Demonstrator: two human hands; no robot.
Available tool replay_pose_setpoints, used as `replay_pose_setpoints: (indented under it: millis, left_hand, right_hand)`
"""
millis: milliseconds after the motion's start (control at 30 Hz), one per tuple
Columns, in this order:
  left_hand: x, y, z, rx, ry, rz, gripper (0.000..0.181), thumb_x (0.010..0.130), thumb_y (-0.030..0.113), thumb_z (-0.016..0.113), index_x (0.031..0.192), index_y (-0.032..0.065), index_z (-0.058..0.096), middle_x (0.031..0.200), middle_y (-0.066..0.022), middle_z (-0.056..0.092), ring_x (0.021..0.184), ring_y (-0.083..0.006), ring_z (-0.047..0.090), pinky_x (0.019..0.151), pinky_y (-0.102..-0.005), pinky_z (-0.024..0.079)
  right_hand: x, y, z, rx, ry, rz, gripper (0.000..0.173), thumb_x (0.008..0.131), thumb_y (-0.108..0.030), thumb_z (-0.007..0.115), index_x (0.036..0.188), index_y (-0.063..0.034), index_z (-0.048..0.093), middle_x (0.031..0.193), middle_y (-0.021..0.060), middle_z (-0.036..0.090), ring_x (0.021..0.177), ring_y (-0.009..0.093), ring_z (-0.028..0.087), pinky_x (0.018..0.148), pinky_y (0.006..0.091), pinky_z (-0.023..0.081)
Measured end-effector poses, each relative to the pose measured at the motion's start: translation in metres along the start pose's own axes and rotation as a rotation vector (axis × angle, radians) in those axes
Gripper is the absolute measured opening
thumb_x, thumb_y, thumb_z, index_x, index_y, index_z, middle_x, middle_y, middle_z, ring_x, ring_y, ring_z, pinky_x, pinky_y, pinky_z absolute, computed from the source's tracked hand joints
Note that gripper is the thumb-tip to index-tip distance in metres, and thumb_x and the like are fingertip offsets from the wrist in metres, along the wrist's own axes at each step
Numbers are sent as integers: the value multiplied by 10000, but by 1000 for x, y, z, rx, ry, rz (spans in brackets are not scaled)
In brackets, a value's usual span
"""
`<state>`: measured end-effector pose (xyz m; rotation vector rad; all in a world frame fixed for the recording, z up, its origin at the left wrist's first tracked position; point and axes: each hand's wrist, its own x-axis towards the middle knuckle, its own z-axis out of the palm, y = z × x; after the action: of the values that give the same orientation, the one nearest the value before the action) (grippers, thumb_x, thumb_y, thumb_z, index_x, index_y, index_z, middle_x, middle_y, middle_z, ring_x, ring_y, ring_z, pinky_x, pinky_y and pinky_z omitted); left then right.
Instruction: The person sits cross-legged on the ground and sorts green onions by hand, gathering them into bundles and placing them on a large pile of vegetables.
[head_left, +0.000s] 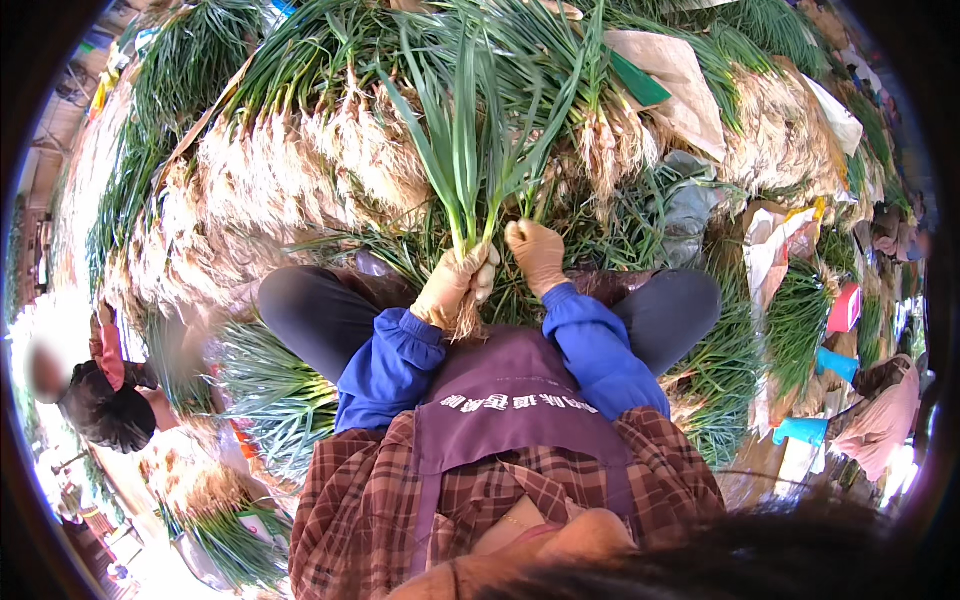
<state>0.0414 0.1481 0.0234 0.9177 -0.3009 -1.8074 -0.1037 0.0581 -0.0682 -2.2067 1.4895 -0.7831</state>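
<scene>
My left hand (455, 283), in a pale glove, is closed around the lower stalks of a small bunch of leafy green plants (465, 165). Their pale roots hang below the fist, over a purple apron, and the long leaves fan upward. Just to the right, my right hand (535, 251), gloved too, has its fingers bent together at the base of a thin green stalk (529, 202). Whether the fingers grip that stalk or only overlap it cannot be told. Loose green leaves (615, 232) lie below and behind the hands, between the knees.
A long heap of rooted green plants (262, 165) runs across the front. More bundles (281, 397) lie at the left and a bundle (799, 322) at the right. A beige sack (675, 90) rests on the heap. Another person (112, 405) is at the far left; someone with blue sleeves (801, 430) is at the right.
</scene>
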Motion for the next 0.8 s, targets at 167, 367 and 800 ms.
replay_pose_setpoints:
  millis: [167,367,800]
  left_hand:
    - [26,53,9,195,130,182,202,893,262,634,847,84,550,580,32,466,484,-84,439,437,-208,355]
    - [56,32,-72,268,346,33,128,812,70,698,889,54,597,717,-37,634,534,-94,572,430,-202,437]
    - [58,-20,-11,68,190,159,93,889,69,604,958,31,555,823,-86,657,639,-158,621,570,-266,530]
  right_hand:
    - [-73,89,44,-149,-1444,-283,328,845,-307,575,1031,-55,674,871,140,692,693,289,675,611,389,526]
    - [20,52,11,188,-387,630,329,833,-378,648,898,-58,687,938,107,688,871,290,652,748,375,493]
    - [66,-16,-35,737,-420,235,389,883,-393,613,1112,-78,626,966,61,654,717,124,554,658,266,470]
